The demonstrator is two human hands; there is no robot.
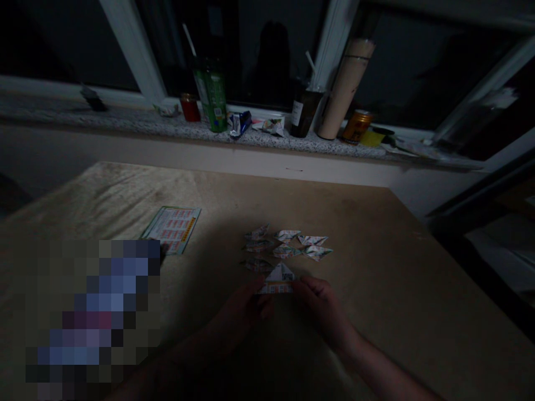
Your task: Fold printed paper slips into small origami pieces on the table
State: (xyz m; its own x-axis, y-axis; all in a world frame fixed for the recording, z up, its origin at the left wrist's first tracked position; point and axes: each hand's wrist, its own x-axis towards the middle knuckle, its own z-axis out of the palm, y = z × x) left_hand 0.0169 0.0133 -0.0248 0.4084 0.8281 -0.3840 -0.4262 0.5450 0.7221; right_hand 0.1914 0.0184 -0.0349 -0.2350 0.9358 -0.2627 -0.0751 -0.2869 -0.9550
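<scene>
Between my two hands is a folded piece of printed paper (279,280), a triangle on top of a flat strip along its lower edge. My left hand (251,301) pinches its left end, and my right hand (316,296) grips the right end. Just beyond lie several small folded paper boats, among them a paper boat (286,250) in the middle and a paper boat (316,252) at the right. Another paper boat (256,264) rests near my left fingers, in shadow.
A stack of printed sheets (173,228) lies left on the table (359,217). A blurred-out patch (96,312) covers the lower left. On the window sill (267,142) stand a green cup (216,97), a dark cup (303,114), a tall pink bottle (346,89) and an orange can (356,126).
</scene>
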